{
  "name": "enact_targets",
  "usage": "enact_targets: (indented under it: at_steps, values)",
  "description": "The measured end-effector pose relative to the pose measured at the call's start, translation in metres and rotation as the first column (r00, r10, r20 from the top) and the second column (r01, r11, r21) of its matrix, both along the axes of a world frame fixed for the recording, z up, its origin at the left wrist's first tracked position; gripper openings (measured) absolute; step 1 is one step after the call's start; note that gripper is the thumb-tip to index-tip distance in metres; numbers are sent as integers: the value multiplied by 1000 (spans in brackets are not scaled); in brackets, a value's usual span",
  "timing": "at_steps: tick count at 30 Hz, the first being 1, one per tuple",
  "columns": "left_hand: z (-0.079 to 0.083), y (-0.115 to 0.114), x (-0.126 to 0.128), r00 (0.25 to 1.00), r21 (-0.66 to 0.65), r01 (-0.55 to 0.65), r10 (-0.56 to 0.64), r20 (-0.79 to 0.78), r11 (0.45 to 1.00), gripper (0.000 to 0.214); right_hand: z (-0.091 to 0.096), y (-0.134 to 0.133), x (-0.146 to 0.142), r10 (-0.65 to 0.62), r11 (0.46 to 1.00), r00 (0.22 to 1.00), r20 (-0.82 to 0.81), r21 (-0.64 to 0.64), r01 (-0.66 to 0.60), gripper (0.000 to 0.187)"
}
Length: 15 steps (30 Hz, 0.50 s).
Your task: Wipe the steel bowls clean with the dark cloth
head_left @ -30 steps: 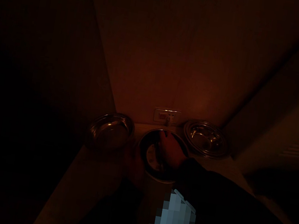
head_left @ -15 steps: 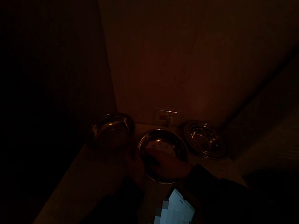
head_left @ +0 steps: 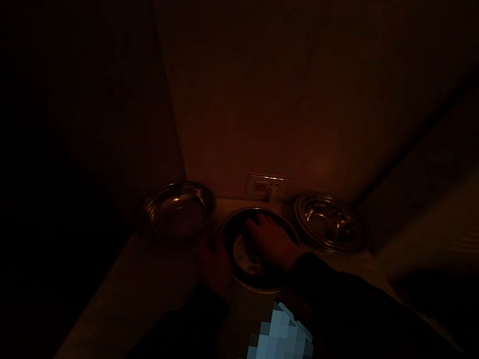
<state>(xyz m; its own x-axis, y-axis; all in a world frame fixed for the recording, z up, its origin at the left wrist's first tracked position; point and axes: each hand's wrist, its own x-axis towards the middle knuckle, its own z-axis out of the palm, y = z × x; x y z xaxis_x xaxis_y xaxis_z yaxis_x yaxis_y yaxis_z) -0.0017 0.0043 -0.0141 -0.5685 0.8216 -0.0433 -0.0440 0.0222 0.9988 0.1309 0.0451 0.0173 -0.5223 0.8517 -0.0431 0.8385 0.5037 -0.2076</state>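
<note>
The scene is very dark. A round metal bowl stands in the middle of the light tabletop, with a pale patch showing on its inside. My right hand reaches into it from the right, fingers bent downward towards the far side; whatever lies under them is hidden. At the bowl's left rim is my left hand, apparently touching it, its fingers mostly lost in shadow. Another metal bowl sits just left of that hand.
Metal dishes, seemingly stacked, stand at the back right. A socket plate is on the wall behind the middle bowl. A lit phone-like object, blurred out, is at the front. Walls border the tabletop.
My right hand has moved farther back inside the middle bowl, and the pale patch on its inside now shows. My left hand stays at the rim. The light on the wall has dimmed slightly.
</note>
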Motion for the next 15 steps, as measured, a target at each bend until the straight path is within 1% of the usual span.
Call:
enact_targets:
  at_steps: [3, 5, 7, 10, 11, 12, 15]
  values:
    - [2, -1, -1, 998, -4, -6, 5, -55, 1000, 32, 1, -14, -18, 77, 995, 995, -68, -57, -80, 30]
    - [2, -1, -2, 996, -4, -28, 28, -80, 1000, 32, 5, -25, -25, 136, 983, 985, -104, -113, -148, 30]
    - [3, -1, -3, 995, -2, -47, 47, -86, 999, 33, 14, -35, -20, 201, 957, 973, -114, -189, -220, 30]
    - [4, -1, -3, 998, 5, -32, 32, -63, 999, 34, 29, -39, 2, 282, 911, 957, -67, -294, -289, 23]
    - [5, -1, -3, 998, 6, -24, 25, -49, 1000, 35, 32, -38, 11, 294, 905, 955, -33, -311, -289, 22]
    - [5, -1, -3, 999, 8, -21, 21, -36, 1000, 35, 34, -35, 18, 280, 915, 960, 4, -304, -265, 23]
    - [5, -1, -3, 1000, 20, 4, -3, -26, 1000, 36, 34, -25, 31, 182, 961, 981, 72, -227, -161, 29]
